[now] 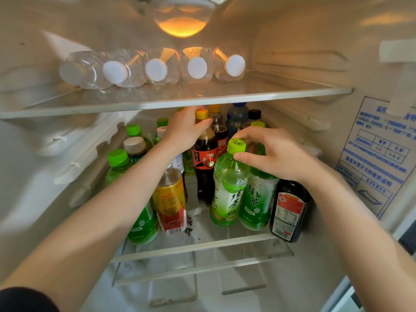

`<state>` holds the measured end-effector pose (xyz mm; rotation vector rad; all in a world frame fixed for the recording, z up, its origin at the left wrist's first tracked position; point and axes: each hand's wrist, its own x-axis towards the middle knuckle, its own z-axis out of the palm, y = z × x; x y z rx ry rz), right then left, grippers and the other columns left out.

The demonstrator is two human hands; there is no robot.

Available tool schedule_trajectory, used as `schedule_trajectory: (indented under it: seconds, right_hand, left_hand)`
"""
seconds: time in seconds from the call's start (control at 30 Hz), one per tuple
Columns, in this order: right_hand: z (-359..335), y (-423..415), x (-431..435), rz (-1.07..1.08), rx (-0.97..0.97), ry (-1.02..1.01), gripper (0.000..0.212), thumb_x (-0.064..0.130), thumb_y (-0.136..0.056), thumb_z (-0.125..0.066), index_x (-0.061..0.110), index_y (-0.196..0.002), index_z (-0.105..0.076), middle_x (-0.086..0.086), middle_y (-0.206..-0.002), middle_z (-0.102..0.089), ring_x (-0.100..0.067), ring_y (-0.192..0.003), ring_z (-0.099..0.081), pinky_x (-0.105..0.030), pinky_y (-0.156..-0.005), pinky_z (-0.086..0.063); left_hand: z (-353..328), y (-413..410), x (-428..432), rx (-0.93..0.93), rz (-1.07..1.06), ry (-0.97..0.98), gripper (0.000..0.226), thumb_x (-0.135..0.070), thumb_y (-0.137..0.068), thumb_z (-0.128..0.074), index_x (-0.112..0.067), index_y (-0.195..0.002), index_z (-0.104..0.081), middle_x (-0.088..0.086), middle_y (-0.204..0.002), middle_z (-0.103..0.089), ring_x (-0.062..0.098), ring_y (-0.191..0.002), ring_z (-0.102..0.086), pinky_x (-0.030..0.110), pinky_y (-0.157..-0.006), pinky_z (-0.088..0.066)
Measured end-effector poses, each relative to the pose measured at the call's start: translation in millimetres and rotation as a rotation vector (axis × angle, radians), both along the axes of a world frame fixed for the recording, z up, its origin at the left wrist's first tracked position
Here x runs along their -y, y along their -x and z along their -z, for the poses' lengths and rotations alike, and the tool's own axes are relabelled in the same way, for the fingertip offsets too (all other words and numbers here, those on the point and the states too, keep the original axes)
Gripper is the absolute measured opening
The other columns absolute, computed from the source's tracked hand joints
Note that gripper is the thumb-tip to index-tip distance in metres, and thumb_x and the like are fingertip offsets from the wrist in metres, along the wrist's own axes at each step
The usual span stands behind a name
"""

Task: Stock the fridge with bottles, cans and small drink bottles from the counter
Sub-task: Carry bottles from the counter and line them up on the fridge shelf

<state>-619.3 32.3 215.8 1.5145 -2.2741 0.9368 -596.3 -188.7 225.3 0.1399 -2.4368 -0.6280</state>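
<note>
Right hand [276,154]: thumb and curled fingers pinch the ribbed green cap of a tea bottle [227,188], centre-right of frame. The bottle sits on the lower glass shelf [195,246] and leans slightly left.

Left hand [184,129]: fingers wrapped round the neck of a cola bottle [203,158] just under its yellow cap, mid-frame, further back on the same shelf.

Risks, as I judge them:
- A cap-only hold lets the smooth, soft-walled tea bottle swing into the cola bottle or the second tea bottle [258,199] touching its right side.
- My left forearm passes just over a glossy metal can [171,199]; a careless pull back could tip it.
- A dark bottle [290,210] stands at the shelf's front edge, lower right, so a nudge could send it off.
</note>
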Motion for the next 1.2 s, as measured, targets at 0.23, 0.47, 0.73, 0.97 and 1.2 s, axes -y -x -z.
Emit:
schedule_trajectory:
  seconds: [0.23,0.47,0.73,0.97,1.2]
  right_hand:
    - [-2,-1,-1,-0.02,0.02,-0.008,0.029,0.027,-0.083,-0.069,0.018,-0.11,-0.063,0.019,-0.094,-0.06,0.015,-0.079,-0.054,-0.014,-0.075,-0.045]
    - [0,0,0,-0.009,0.025,-0.013,0.03,0.029,-0.083,-0.068,0.02,-0.111,-0.063,0.018,-0.095,-0.06,0.016,-0.079,-0.053,-0.014,-0.075,-0.045]
    - [-1,-1,1,-0.003,0.054,-0.011,0.026,0.03,-0.082,-0.068,0.025,-0.107,-0.062,0.02,-0.093,-0.061,0.013,-0.079,-0.055,-0.026,-0.079,-0.05]
    - [-2,-3,2,0.008,0.07,-0.029,0.03,0.032,-0.082,-0.067,0.023,-0.11,-0.062,0.011,-0.098,-0.065,0.003,-0.083,-0.057,-0.035,-0.08,-0.051]
    - [-2,-4,1,0.031,0.074,-0.033,0.025,0.035,-0.082,-0.066,0.029,-0.105,-0.06,0.019,-0.092,-0.062,0.006,-0.081,-0.057,-0.032,-0.08,-0.051]
  left_hand:
    - [4,18,-16,0.009,0.087,-0.017,0.042,-0.035,-0.089,-0.063,-0.015,-0.124,-0.05,-0.007,-0.1,-0.052,0.011,-0.09,-0.05,0.022,-0.072,-0.038]
    - [0,24,-9,0.079,0.162,-0.1,0.045,-0.031,-0.086,-0.067,-0.016,-0.125,-0.051,-0.004,-0.112,-0.056,0.014,-0.105,-0.054,0.028,-0.086,-0.045]
    - [-2,7,2,0.236,0.297,-0.2,0.032,-0.035,-0.08,-0.074,-0.037,-0.104,-0.053,-0.015,-0.105,-0.06,0.009,-0.1,-0.061,0.025,-0.084,-0.051]
    - [-3,7,-10,0.272,0.343,-0.218,0.045,-0.028,-0.082,-0.074,-0.023,-0.119,-0.05,-0.005,-0.114,-0.058,0.007,-0.098,-0.06,0.017,-0.078,-0.051]
    - [-4,10,-12,0.289,0.296,-0.183,0.039,-0.029,-0.084,-0.071,-0.024,-0.117,-0.052,-0.007,-0.109,-0.058,0.012,-0.1,-0.058,0.025,-0.082,-0.047]
